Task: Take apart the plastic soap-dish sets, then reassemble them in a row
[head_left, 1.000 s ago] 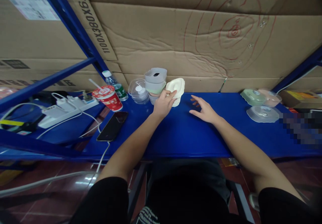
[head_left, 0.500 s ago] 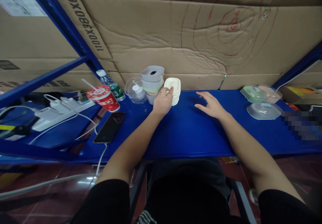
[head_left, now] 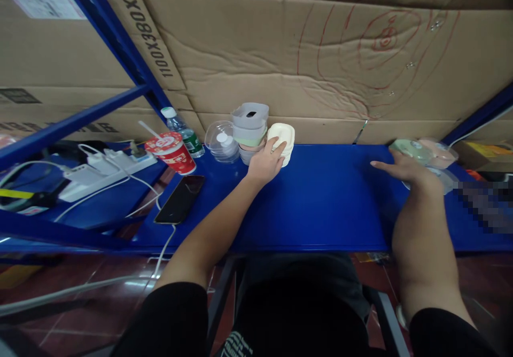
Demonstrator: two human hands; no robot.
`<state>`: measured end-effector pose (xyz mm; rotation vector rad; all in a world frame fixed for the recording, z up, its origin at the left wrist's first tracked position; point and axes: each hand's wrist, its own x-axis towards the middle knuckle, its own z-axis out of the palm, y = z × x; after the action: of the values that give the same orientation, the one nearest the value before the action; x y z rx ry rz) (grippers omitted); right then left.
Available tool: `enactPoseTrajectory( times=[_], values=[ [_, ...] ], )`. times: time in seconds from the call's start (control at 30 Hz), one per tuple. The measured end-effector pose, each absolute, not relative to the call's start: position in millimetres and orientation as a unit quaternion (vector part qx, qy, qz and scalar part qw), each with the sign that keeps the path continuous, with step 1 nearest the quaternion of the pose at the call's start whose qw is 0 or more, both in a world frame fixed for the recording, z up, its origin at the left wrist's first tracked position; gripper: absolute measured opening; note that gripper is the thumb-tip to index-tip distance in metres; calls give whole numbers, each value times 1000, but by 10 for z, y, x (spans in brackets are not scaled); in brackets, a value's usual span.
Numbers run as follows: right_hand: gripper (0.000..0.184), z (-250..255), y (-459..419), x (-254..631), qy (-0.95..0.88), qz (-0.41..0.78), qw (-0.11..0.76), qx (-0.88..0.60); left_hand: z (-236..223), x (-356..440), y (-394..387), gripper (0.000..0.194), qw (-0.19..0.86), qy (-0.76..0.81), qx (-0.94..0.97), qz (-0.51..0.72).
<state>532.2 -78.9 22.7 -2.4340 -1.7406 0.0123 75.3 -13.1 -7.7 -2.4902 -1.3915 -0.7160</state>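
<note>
A stack of cream square plastic lids (head_left: 285, 131) stands near the back of the blue table. My left hand (head_left: 266, 163) is on it, fingers bent over the top and front and partly covering it. Just left of the lids rises a stack of grey, green and pink plastic containers (head_left: 249, 124), with clear lids (head_left: 222, 146) beside it. Far to the right, my right hand (head_left: 412, 170) has its thumb stretched out and holds nothing I can see. It is at a green container (head_left: 404, 147), a pink one (head_left: 438, 153) and a clear lid (head_left: 449, 180), partly hiding them; contact is unclear.
On the left are a red paper cup (head_left: 172, 154) with a straw, a water bottle (head_left: 186, 135) and a phone (head_left: 179, 199) on a cable. A power strip (head_left: 108, 174) lies beyond. Cardboard (head_left: 240, 47) backs the blue table (head_left: 316, 202); blue posts flank it.
My right hand has moved right, from the table's middle to the green and pink containers. My left hand stays at the cream lids, its fingers now further over them. The view has shifted slightly.
</note>
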Motion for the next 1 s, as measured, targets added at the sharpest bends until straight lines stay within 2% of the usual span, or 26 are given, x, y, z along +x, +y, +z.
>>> enactPoseTrajectory(
  times=[0.1, 0.27, 0.33, 0.47, 0.6, 0.73, 0.8, 1.0],
  values=[
    [99, 287, -794, 5202, -580, 79, 56, -809, -101, 733, -139, 54, 99, -461, -841, -265],
    [106, 386, -833, 4471, -616, 50, 34, -786, -147, 665, -223, 50, 100, -407, -854, -308],
    [103, 394, -886, 4090, -646, 22, 32, -762, -152, 643, -275, 46, 105, -373, -865, -318],
    [86, 395, -989, 3564, -730, -23, 109, -674, -135, 649, -368, 38, 112, -305, -883, -338],
    [79, 355, -945, 3636, -772, -31, 159, -615, -129, 691, -415, 38, 78, -258, -911, -313],
    [95, 171, -781, 4009, -778, 4, 90, -622, -133, 705, -428, 45, 34, -259, -931, -254],
    [96, 56, -719, 4087, -766, 23, 75, -637, -121, 703, -442, 50, 16, -265, -936, -232],
    [89, -19, -782, 3635, -787, 60, 166, -591, -91, 739, -522, 98, -40, -268, -941, -203]
  ],
)
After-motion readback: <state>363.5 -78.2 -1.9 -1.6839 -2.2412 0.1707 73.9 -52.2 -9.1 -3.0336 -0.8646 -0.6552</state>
